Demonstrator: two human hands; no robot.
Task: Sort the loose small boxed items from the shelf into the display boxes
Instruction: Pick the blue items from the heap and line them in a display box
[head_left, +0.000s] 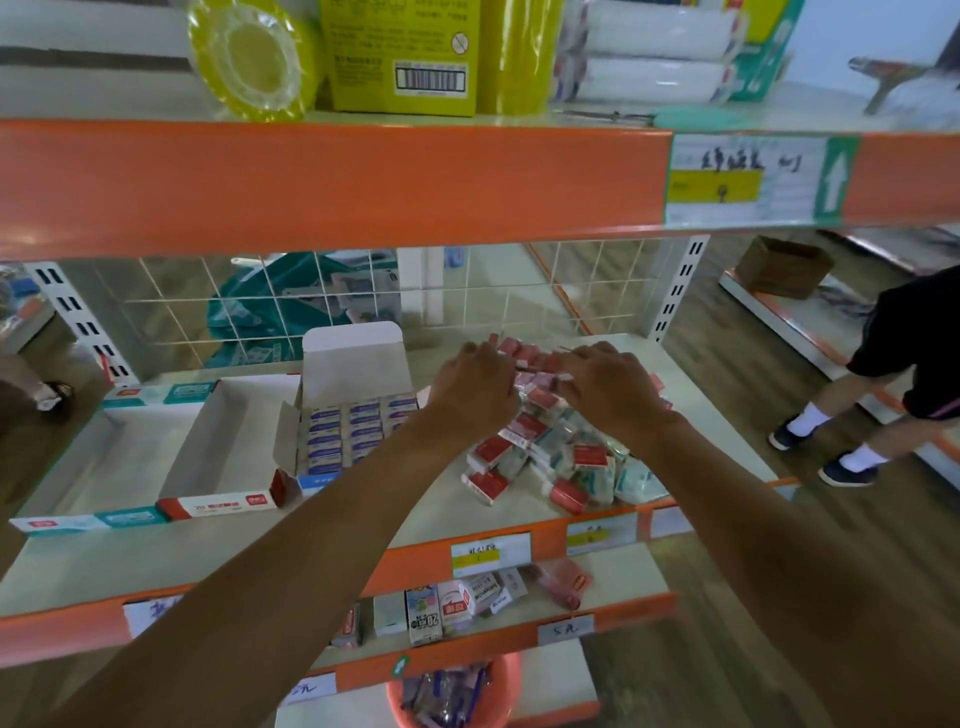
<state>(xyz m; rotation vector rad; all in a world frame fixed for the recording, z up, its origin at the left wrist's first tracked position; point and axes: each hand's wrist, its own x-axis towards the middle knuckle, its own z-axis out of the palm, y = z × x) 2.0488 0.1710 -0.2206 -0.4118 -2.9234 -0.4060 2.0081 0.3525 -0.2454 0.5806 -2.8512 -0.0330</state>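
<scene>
A pile of loose small boxed items (550, 457), red-and-white and pale green, lies on the right of the middle shelf (130, 561). My left hand (475, 387) and my right hand (613, 387) both reach over the far part of the pile, fingers curled onto red boxes there. What each hand holds is partly hidden. Left of the pile stands an open display box (353, 415) with its lid up, filled with rows of blue-labelled boxes. An empty red-fronted display box (218, 457) sits further left, and a wider white-and-teal display tray (98, 467) beyond it.
The orange edge of the upper shelf (332, 182) hangs just above my hands. A lower shelf holds several cartons (441, 608), and a pink bucket (467, 696) of packets stands below. Another person's legs (857, 431) are in the aisle at right.
</scene>
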